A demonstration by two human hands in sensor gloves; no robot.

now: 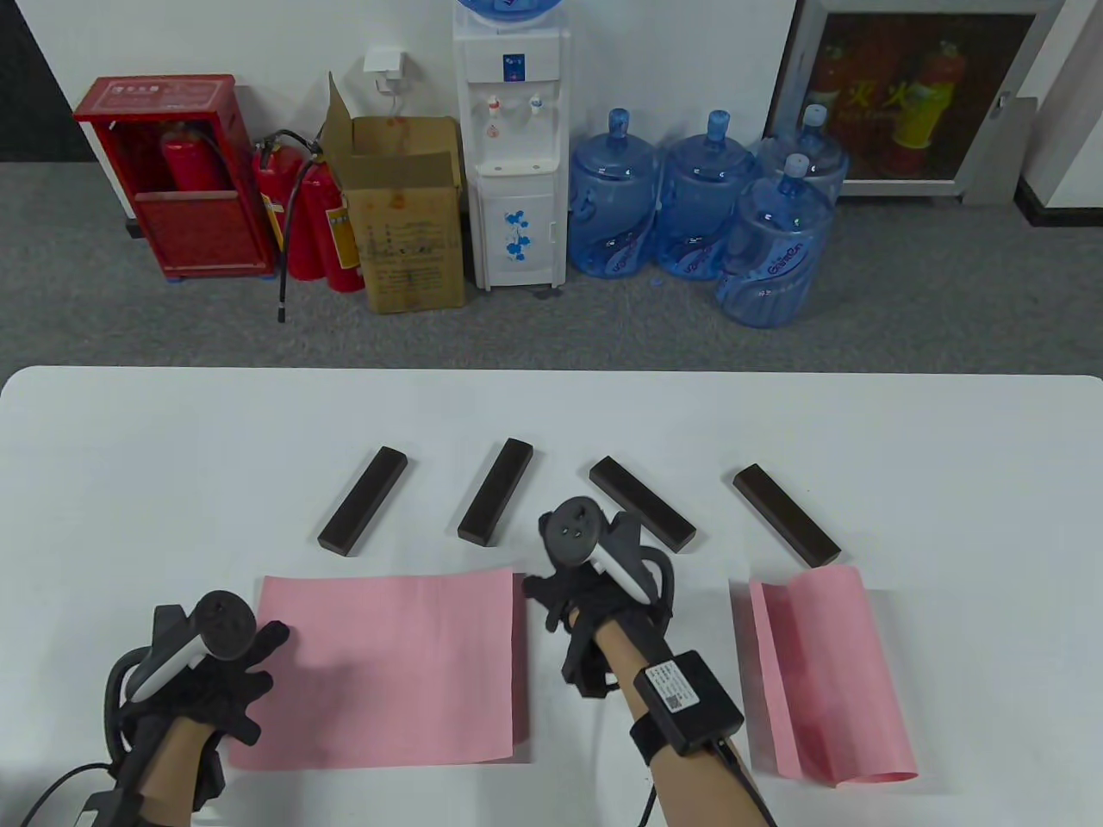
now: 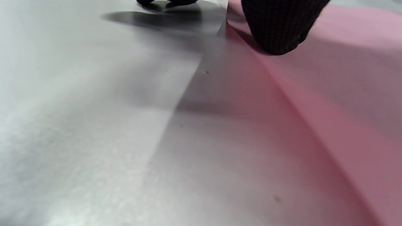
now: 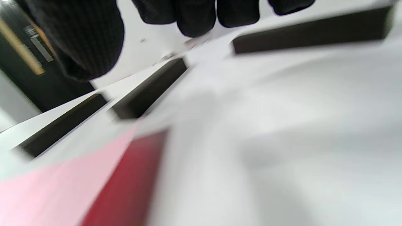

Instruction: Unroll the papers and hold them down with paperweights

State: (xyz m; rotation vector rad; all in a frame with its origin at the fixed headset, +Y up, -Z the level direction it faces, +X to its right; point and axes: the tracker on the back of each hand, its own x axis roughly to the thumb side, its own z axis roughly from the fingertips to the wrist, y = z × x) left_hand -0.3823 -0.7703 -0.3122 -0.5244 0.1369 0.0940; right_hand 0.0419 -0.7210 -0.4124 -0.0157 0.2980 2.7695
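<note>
Hidden, cropped and blurred parts

The right hand's (image 1: pixel 595 594) fingers are hidden beneath its tracker (image 1: pixel 595 538) in the table view. The right wrist view is blurred throughout; its dark paperweights (image 3: pixel 147 91) are smeared. At 12 o'clock, the left wrist view's fingertip (image 2: pixel 278 28) is cropped.

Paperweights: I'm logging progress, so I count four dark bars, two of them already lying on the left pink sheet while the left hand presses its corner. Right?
Not quite. The table view shows all four paperweights on the bare table beyond the sheets; none lies on the left pink sheet. The left hand does press that sheet's left edge.
</note>
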